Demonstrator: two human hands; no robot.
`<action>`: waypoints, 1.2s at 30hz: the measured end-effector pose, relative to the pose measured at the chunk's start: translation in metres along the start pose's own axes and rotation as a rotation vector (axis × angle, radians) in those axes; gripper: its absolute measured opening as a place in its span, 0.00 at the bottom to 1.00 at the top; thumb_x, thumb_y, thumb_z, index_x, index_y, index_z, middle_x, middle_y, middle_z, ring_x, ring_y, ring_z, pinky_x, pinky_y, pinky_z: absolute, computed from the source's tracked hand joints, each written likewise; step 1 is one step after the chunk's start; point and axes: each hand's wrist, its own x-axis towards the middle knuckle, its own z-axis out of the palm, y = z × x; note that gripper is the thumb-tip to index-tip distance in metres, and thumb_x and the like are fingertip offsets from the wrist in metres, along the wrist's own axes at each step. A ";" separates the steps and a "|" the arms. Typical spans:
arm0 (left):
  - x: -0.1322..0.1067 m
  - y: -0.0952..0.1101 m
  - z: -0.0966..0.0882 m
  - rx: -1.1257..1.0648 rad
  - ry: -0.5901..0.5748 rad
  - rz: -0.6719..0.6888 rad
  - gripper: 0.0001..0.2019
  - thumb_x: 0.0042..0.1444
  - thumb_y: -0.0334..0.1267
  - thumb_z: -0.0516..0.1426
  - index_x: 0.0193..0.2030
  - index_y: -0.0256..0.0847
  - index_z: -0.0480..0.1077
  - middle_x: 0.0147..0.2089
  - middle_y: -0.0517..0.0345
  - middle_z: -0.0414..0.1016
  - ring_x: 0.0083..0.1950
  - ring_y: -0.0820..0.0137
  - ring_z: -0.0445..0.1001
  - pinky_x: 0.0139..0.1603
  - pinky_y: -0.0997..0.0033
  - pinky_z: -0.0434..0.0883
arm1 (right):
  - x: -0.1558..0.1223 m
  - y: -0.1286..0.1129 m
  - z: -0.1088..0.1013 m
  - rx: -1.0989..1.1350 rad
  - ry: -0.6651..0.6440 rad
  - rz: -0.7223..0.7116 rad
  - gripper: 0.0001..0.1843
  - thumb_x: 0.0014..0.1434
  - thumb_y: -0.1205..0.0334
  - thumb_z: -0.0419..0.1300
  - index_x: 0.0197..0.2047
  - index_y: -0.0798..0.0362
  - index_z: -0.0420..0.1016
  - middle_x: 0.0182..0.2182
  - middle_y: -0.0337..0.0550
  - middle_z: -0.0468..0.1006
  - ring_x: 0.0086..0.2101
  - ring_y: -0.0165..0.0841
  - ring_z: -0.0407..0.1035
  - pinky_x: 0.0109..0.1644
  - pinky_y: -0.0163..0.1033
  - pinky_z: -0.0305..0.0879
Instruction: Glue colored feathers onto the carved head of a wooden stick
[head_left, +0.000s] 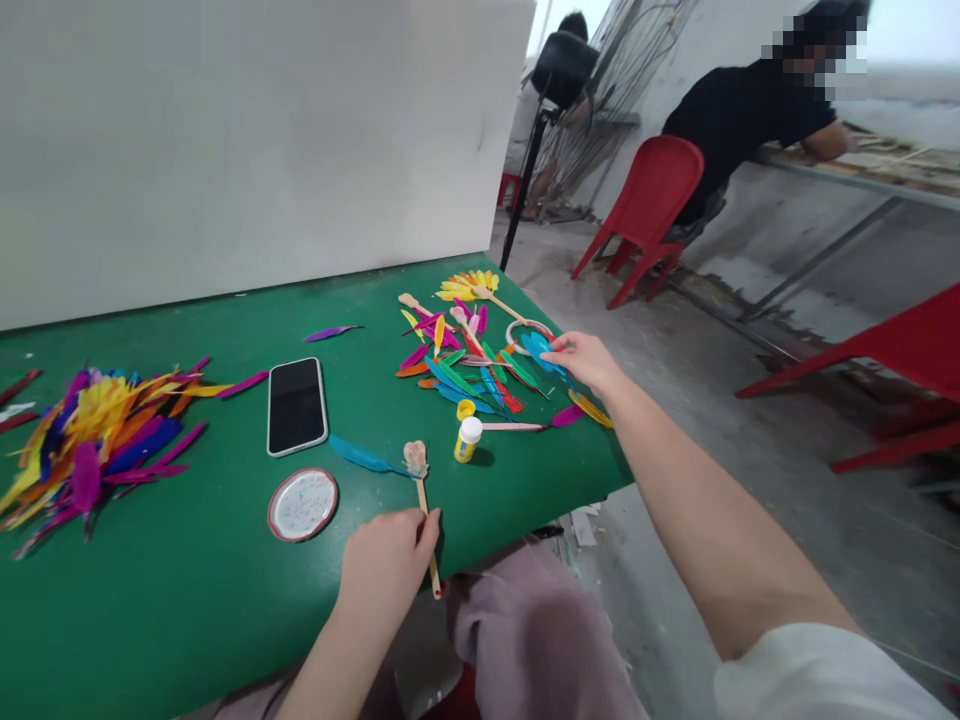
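My left hand (391, 560) is closed round the handle of a wooden stick (423, 492) near the table's front edge. The stick's rounded head (415, 457) looks coated with something pale. A blue feather (364, 456) lies to its left, its quill end touching or crossing the stick just below the head. Stretched out to the right, my right hand (589, 360) has its thumb and fingers pinched on bright blue feathers (535, 346); how many it grips I cannot tell. Close by is a pale ring (513, 330). A small yellow bottle with a white top (468, 438) stands between my hands.
Loose coloured feathers (450, 372) and a yellow feather fan (466, 286) lie at the right. Left are a phone (296, 406), a jar lid (303, 505) and a feather heap (112, 420). A white panel (247, 140) stands behind. Another person (739, 120) sits beyond, on a red chair (660, 190).
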 end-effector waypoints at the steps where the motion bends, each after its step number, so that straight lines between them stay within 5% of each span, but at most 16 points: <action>1: 0.000 0.000 0.000 -0.001 0.001 0.000 0.21 0.60 0.47 0.43 0.29 0.42 0.73 0.29 0.51 0.77 0.31 0.64 0.75 0.27 0.73 0.59 | -0.001 0.003 0.000 -0.001 -0.003 -0.005 0.11 0.40 0.62 0.67 0.27 0.55 0.71 0.15 0.31 0.67 0.18 0.25 0.59 0.24 0.32 0.53; 11: 0.000 0.001 0.001 0.003 0.007 0.016 0.20 0.60 0.46 0.43 0.28 0.42 0.72 0.29 0.52 0.77 0.31 0.63 0.75 0.25 0.73 0.56 | -0.011 0.008 0.004 -0.028 -0.066 -0.063 0.14 0.46 0.63 0.62 0.39 0.54 0.71 0.20 0.33 0.70 0.20 0.25 0.62 0.23 0.31 0.57; 17: 0.000 0.000 0.000 0.009 -0.013 0.013 0.20 0.60 0.46 0.43 0.28 0.43 0.72 0.29 0.53 0.77 0.31 0.64 0.75 0.24 0.73 0.55 | -0.026 0.029 -0.025 -0.211 0.044 -0.072 0.13 0.48 0.55 0.60 0.37 0.53 0.73 0.26 0.39 0.72 0.25 0.29 0.64 0.27 0.34 0.57; 22: 0.000 -0.001 0.001 0.022 -0.012 0.014 0.19 0.60 0.46 0.44 0.28 0.44 0.72 0.28 0.54 0.77 0.30 0.65 0.75 0.24 0.73 0.53 | -0.059 0.052 -0.046 -0.382 -0.022 -0.055 0.11 0.41 0.55 0.64 0.30 0.50 0.76 0.20 0.37 0.71 0.22 0.31 0.63 0.25 0.34 0.53; 29: -0.001 -0.001 0.002 0.033 -0.011 0.021 0.19 0.60 0.46 0.44 0.28 0.44 0.72 0.28 0.55 0.77 0.31 0.65 0.75 0.24 0.72 0.52 | -0.066 0.057 -0.042 -0.391 -0.082 -0.045 0.17 0.46 0.61 0.60 0.42 0.52 0.74 0.20 0.35 0.74 0.22 0.29 0.66 0.26 0.33 0.58; 36: 0.001 -0.001 0.002 0.031 -0.010 0.027 0.19 0.60 0.46 0.44 0.29 0.44 0.72 0.28 0.55 0.77 0.31 0.66 0.75 0.24 0.73 0.53 | -0.055 0.060 -0.032 -0.380 0.010 -0.064 0.13 0.48 0.59 0.59 0.38 0.52 0.76 0.23 0.38 0.75 0.25 0.30 0.68 0.27 0.33 0.59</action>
